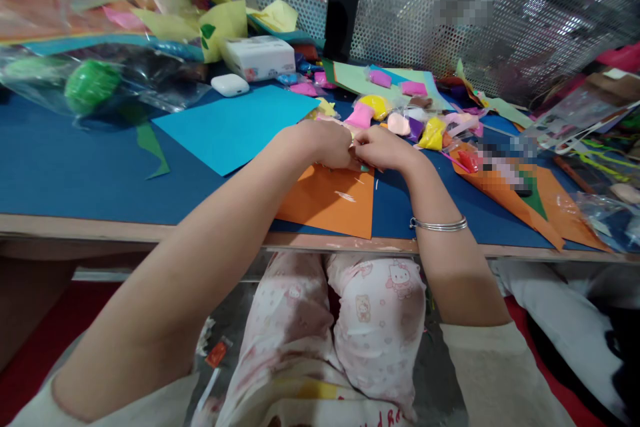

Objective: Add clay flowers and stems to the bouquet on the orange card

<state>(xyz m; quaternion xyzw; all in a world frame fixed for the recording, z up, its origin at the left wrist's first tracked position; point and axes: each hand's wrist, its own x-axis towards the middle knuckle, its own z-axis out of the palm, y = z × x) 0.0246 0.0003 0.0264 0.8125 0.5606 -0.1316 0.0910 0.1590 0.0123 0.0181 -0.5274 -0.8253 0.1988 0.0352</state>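
My left hand (325,142) and my right hand (383,147) meet fingertip to fingertip over the top edge of an orange paper sheet (333,203). Both are pinched closed around something small between them; a bit of teal shows under the fingers, too hidden to name. A silver bangle (439,225) sits on my right wrist. Just beyond the hands lie several small bags of coloured clay (400,121), pink, yellow, purple and white.
A light blue sheet (235,127) lies to the left on the dark blue tabletop (60,167). A bag with green clay (93,83), a white box (260,57), a white case (230,85) and a black phone (341,17) stand further back. Orange triangles (525,203) lie at right.
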